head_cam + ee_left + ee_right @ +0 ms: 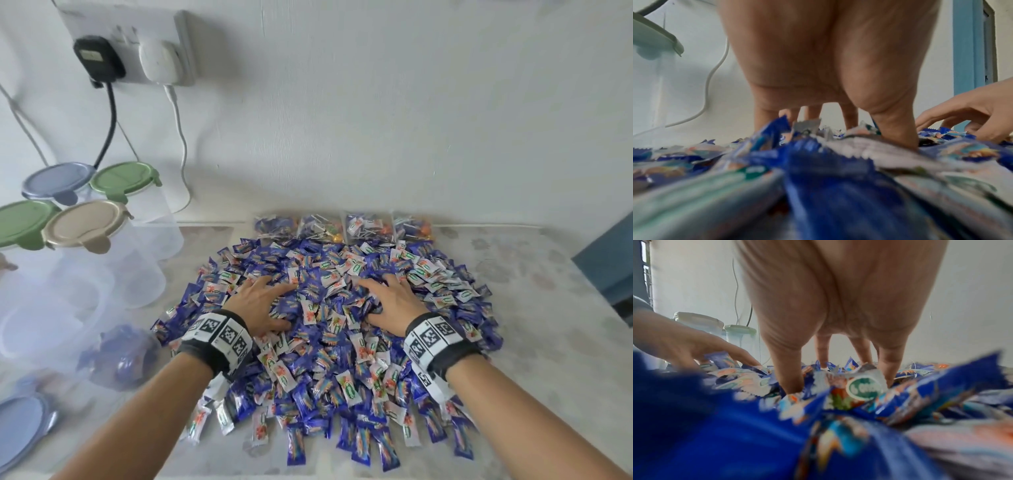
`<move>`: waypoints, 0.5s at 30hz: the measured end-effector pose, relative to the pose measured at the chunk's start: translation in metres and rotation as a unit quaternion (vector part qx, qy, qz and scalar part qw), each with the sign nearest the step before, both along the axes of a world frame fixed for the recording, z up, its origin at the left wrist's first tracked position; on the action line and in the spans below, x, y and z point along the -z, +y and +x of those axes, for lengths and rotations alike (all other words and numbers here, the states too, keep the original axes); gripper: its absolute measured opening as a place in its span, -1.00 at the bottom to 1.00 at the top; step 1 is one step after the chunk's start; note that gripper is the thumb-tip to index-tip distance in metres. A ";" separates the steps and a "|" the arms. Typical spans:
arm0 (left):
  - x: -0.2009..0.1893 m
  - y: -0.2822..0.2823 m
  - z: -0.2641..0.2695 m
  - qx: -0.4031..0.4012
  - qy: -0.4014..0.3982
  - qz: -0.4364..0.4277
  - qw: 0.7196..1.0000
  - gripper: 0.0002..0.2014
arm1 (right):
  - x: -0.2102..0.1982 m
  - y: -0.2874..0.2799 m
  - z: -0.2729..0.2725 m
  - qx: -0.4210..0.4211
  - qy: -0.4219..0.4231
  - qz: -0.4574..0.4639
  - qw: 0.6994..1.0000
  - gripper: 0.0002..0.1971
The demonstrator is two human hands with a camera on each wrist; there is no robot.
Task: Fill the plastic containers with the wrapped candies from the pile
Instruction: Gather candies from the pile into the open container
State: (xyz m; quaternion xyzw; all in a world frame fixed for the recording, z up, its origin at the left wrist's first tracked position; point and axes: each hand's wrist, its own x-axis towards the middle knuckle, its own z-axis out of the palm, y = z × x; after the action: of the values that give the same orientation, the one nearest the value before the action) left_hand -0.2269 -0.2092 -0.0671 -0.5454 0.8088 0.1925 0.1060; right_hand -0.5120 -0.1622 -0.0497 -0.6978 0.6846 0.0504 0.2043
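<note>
A broad pile of wrapped candies point(329, 346), blue and white wrappers, covers the middle of the table. My left hand point(262, 299) lies palm-down on the pile's left centre, fingers spread, their tips sunk among the wrappers. My right hand point(390, 299) lies the same way on the right centre. In the left wrist view the left hand point(818, 65) stands over the candies point(818, 178) with straight fingers, and so does the right hand point(838, 296) in its own view. A clear plastic container point(120, 356) at the near left holds some candies, lid off.
Several lidded clear containers stand at the left: blue lid point(56, 181), green lid point(123, 178), beige lid point(85, 222). A loose blue lid point(20, 421) lies near the front left. Bags of lollipops point(342, 228) line the wall. Cables hang from a wall socket point(126, 44).
</note>
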 end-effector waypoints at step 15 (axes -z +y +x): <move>-0.007 -0.001 -0.007 0.020 0.051 -0.037 0.998 -0.40 | -0.002 -0.011 -0.001 -0.006 -0.009 -0.008 1.000 -0.50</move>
State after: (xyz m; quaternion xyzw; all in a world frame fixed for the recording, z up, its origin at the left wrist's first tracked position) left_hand -0.2334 -0.2099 -0.0603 -0.5226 0.8303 0.1876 0.0480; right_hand -0.5127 -0.1733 -0.0482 -0.7036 0.6792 0.0399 0.2051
